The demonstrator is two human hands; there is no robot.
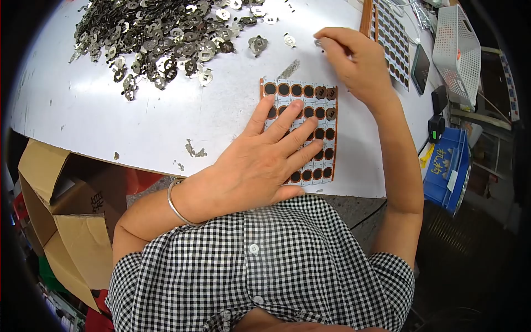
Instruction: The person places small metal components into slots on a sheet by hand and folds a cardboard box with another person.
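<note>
My left hand lies flat with fingers spread on a panel of white boards with rows of black circles and orange edges. Metal clips sit on a few circles at the panel's top right corner. My right hand is above and right of the panel, thumb and forefinger pinched on a small metal clip. Left of that hand, a loose clip and a small cluster of clips lie on the white table.
A large heap of metal clips covers the table's back left. At the right are another panel, a phone, a white basket and a blue bin. An open cardboard box stands below the left edge.
</note>
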